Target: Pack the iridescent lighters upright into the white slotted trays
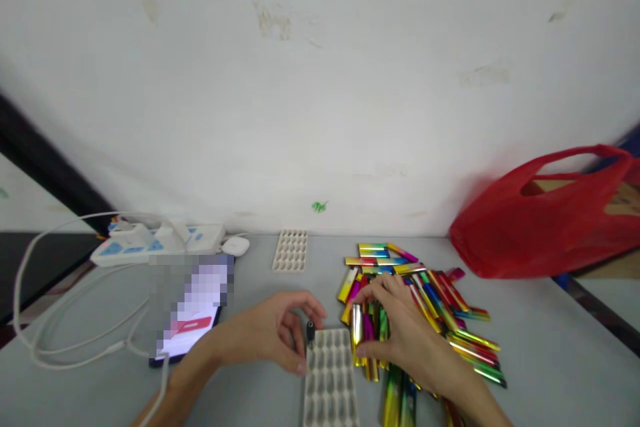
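A pale tray [331,373] with rows of oval pockets lies in front of me at the bottom of the view. In its far left corner pocket stands a small item with a black top [311,330], perhaps a lighter. My left hand [280,330] is beside that corner, fingers loosely curled and apart from the thumb, holding nothing. Shiny multicoloured lighters [440,300] lie in a loose heap to the right of the tray. Over the heap's near left side, my right hand [395,313] has its fingertips and thumb at the two ends of a gold lighter [357,327].
A second, smaller-looking pocketed tray [291,250] lies near the wall. At the left are a lit phone [195,313], a power strip [160,243] and looping white cables [75,367]. A red plastic bag [540,227] stands at the back right.
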Motion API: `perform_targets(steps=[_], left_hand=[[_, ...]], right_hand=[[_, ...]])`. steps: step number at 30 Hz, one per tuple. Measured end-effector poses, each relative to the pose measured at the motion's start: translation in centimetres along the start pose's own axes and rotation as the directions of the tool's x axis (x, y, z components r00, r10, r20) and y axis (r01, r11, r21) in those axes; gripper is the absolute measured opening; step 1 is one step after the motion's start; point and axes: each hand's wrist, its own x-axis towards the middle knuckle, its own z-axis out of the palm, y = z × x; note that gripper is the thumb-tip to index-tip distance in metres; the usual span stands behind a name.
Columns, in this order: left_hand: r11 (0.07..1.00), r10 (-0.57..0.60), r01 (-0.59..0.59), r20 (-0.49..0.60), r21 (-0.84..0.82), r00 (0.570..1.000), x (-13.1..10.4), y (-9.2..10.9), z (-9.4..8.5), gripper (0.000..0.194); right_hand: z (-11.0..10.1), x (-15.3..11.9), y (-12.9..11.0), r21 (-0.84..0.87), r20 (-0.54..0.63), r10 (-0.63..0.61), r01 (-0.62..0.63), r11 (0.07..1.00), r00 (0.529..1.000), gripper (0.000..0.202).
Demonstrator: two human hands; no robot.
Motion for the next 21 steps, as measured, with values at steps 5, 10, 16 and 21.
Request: perform_targets(steps=[5, 10, 16, 21], left_hand=[[0.998, 0.049, -0.046, -0.073, 0.039, 0.996, 0.6, -0.5, 0.4, 0.064], [0.999, 0.033, -0.030, -0.111, 0.031, 0.993, 0.7, 0.0, 1.0, 0.058], [0.999, 0.032, -0.025, -0.139, 0.047, 0.990, 0.6, 0.1, 1.2, 0.055], [1.000, -0.006, 0.003, -0.125, -0.026, 0.992, 0.9, -0.4, 1.2, 0.060]], right_hand=[[0.1, 0.2, -0.5, 0.190, -0.021, 0.005, -0.001, 0.982, 1.000, 0.031], [0.6, 0.3, -1.5, 0.417, -0.052, 0.047, -0.021, 0.909, 0.998, 0.022], [2.3, 0.1, -2.2, 0.745, -0.015, 0.136, -0.080, 0.662, 0.991, 0.041], [3.8, 0.1, -2.5, 0.883, 0.035, 0.222, -0.134, 0.450, 0.975, 0.041]])
